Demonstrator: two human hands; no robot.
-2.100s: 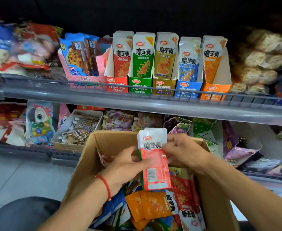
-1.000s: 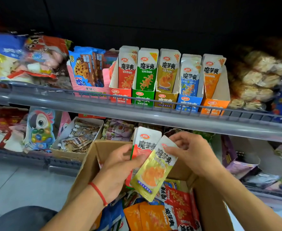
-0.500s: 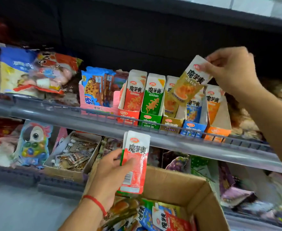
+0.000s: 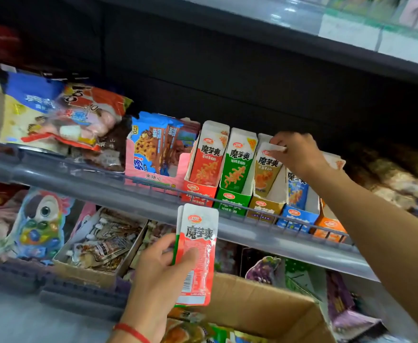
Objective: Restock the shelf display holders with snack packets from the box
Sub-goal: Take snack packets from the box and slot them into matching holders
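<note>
A row of display holders stands on the upper shelf: red (image 4: 198, 191), green (image 4: 232, 200), yellow-brown (image 4: 264, 206), blue (image 4: 294, 216) and orange (image 4: 329, 226). My right hand (image 4: 295, 151) pinches the top of a yellow packet (image 4: 267, 169) that stands in the yellow-brown holder. Below the shelf rail, my left hand (image 4: 163, 273) grips a red packet (image 4: 196, 253) with a green one (image 4: 175, 248) partly hidden behind it. The cardboard box (image 4: 264, 303) sits under both hands, with several packets inside.
A grey shelf rail (image 4: 128, 194) runs across the middle. Biscuit packs in a pink tray (image 4: 158, 154) and bagged snacks (image 4: 62, 117) lie left of the holders. On the lower shelf are a cardboard tray of sachets (image 4: 104, 246) and a parrot toy pack (image 4: 39, 224).
My right hand lifted the yellow packet from the box up to the shelf and lowered it into the yellow-brown holder. My left hand keeps the red packet, raised slightly.
</note>
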